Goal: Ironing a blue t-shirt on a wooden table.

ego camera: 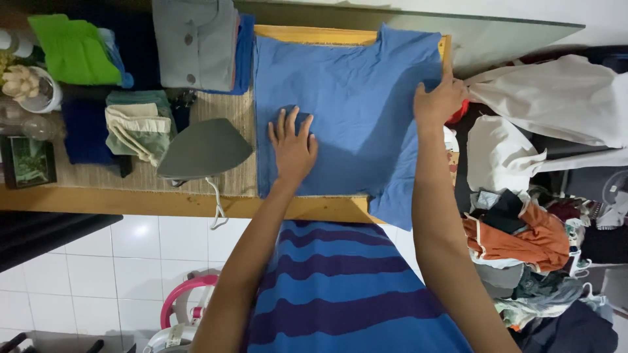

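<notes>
A blue garment (356,91) lies spread flat on the wooden table (163,204), one sleeve hanging over the near edge. My left hand (292,145) presses palm-down on the cloth near its left side, fingers spread. My right hand (437,102) grips the garment's right edge at the table's right side. A grey clothes iron (204,149) rests on a woven mat just left of the garment, its white cord dropping over the table edge.
Folded clothes, a grey buttoned garment (195,42), a green one (75,51) and a pale green-and-cream stack (139,127), sit at the left and back. A heap of unfolded laundry (536,216) with white cloth fills the right. White tiled floor lies below.
</notes>
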